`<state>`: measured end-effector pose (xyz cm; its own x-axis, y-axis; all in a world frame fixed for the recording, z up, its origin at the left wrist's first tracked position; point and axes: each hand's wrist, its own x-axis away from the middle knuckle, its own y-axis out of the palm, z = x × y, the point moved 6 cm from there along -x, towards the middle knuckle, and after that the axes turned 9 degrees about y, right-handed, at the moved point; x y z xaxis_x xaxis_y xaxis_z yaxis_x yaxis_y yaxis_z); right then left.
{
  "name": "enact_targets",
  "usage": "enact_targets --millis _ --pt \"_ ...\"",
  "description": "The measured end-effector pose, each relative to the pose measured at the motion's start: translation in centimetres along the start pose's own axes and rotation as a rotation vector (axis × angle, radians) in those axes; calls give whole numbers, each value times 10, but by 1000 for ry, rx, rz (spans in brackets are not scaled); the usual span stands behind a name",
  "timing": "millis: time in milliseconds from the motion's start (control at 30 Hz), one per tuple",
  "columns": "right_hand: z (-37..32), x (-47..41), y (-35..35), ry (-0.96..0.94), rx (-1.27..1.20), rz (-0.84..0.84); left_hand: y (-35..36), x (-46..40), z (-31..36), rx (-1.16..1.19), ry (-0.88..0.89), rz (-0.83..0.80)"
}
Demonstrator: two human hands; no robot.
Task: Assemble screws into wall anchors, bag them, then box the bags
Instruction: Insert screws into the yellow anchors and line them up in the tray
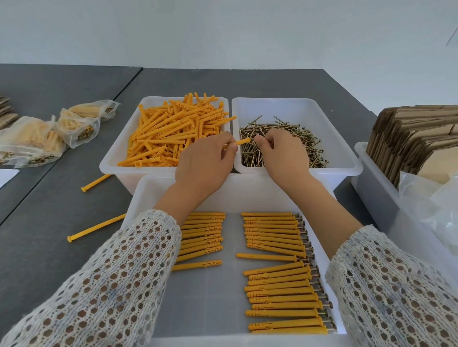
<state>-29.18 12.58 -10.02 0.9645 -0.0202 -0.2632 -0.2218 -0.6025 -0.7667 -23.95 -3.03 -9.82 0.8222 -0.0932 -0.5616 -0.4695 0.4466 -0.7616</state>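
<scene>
- While 1 yellow anchor (241,141) is pinched by the left hand (205,165), the right hand (281,150) is curled in the screw bin (354,164), contents unseen.
- Misalignment could jam or drop the screw.

Loose orange plastic wall anchors (172,133) heaped in the left white plastic bin (110,166). Loose brass-coloured screws (282,141) piled in the right white plastic bin (352,164). One orange anchor (241,142) held level over the seam between the bins. Assembled anchors with screw heads showing (278,271) lie in rows, right side of the near shallow white tray (231,345) (a second row at its left, partly hidden). Filled clear plastic bags (45,135) on the tabletop, far left. Two stray anchors (95,228) beside the tray.
</scene>
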Motion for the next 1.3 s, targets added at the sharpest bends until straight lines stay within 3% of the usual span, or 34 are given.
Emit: enact_targets --millis 167,600,1033,1300 --pt "5 -3 -2 51 -34 0 0 0 0 -7 3 5" --pt "-3 2 -2 -52 33 38 -4 1 4 -28 37 21" --pt "-22 14 -10 -315 175 207 -9 2 13 -102 124 39" --pt "-31 20 -15 -382 222 256 -8 2 12 -81 95 35"
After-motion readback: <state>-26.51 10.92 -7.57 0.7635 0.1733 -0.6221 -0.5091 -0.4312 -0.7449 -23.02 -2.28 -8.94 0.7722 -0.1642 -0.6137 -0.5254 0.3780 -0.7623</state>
